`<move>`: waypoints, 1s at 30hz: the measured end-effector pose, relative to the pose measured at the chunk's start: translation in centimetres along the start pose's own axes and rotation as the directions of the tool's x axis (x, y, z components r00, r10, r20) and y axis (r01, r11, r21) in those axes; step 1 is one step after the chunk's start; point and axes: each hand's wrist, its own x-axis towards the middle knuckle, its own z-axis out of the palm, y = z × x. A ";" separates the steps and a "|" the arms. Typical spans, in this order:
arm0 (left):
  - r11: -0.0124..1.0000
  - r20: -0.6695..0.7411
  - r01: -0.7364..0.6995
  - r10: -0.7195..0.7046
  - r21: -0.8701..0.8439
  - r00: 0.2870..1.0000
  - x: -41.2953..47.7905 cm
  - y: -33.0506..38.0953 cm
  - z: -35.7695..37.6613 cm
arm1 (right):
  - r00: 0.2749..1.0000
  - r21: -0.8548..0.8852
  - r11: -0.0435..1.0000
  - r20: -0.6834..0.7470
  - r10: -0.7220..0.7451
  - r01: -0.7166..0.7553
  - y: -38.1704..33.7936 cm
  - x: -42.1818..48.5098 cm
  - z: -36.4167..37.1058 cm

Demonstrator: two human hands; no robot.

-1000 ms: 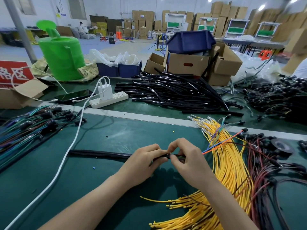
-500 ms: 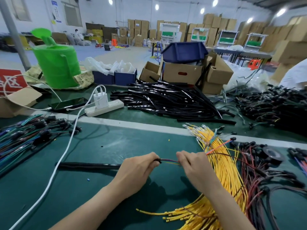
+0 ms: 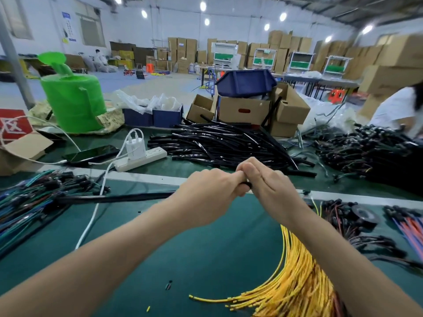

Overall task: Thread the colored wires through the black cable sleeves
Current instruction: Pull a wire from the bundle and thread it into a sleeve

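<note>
Hands meet above the green table mat [image 3: 206, 259].
Left hand [image 3: 206, 197] grips the long black cable sleeve [image 3: 128, 197] trailing left; right hand [image 3: 272, 188] pinches its end; bare mat beneath, yellow wire bundle [image 3: 297, 282] at right.

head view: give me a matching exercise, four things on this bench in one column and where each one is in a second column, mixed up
Things
1. yellow wires
2. blue bin
3. power strip
4. black cable sleeve

Places
A. on top of a cardboard box
B. gripped between the left hand and the right hand
C. fanned out on the green mat, near right
D. beside the phone, with a white charger plugged in

Pairs: 1-C, 2-A, 3-D, 4-B
</note>
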 end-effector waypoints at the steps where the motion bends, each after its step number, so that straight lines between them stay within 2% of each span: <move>1: 1.000 -0.029 0.013 -0.013 0.001 0.999 -0.2 -0.2 -0.5 | 0.998 0.048 0.997 0.018 0.062 -0.063 0.8 -0.2 -0.2; 3: 0.991 -0.121 0.017 -0.033 -0.132 0.992 -0.8 -1.0 -1.6 | 0.979 0.140 0.969 0.015 0.201 -0.202 2.7 -0.6 -0.9; 5: 0.977 -0.170 -0.016 -0.021 -0.215 0.985 -1.6 -1.6 -2.3 | 0.969 0.099 0.966 -0.038 0.244 -0.239 4.0 -1.4 -1.7; 10: 0.989 -0.069 -0.012 0.002 -0.145 0.998 -2.8 -2.9 -2.5 | 0.990 -0.060 0.991 -0.081 0.112 -0.117 3.6 -1.4 -2.9; 15: 0.995 -0.028 0.004 -0.007 -0.100 1.000 -3.8 -3.4 -1.2 | 0.991 -0.151 0.980 -0.009 0.133 -0.133 2.4 -2.5 -2.2; 18: 1.000 0.036 0.017 -0.017 -0.017 0.999 -4.2 -4.0 0.1 | 0.995 -0.176 0.983 0.082 0.057 -0.042 1.5 -3.6 -2.0; 22: 0.985 0.171 0.082 -0.056 -0.154 0.984 -5.0 -4.5 0.9 | 0.978 -0.149 0.987 0.207 -0.032 0.063 0.3 -4.7 -2.8; 25: 0.964 0.241 0.028 0.038 -0.265 0.970 -5.2 -3.2 1.2 | 0.961 -0.254 0.959 0.271 -0.053 0.125 -0.8 -4.8 -3.1; 27: 0.941 0.212 -0.065 0.142 -0.333 0.967 -4.9 -1.3 1.5 | 0.952 -0.314 0.929 0.288 -0.100 0.193 -2.0 -5.1 -2.5; 29: 0.931 0.157 -0.133 0.195 -0.341 0.968 -4.5 0.4 1.6 | 0.953 -0.247 0.948 0.273 -0.131 0.201 -3.2 -5.8 -2.0; 30: 0.932 0.138 -0.147 0.202 -0.332 0.970 -4.3 0.8 1.5 | 0.963 -0.175 0.973 0.251 -0.102 0.149 -3.3 -6.0 -2.0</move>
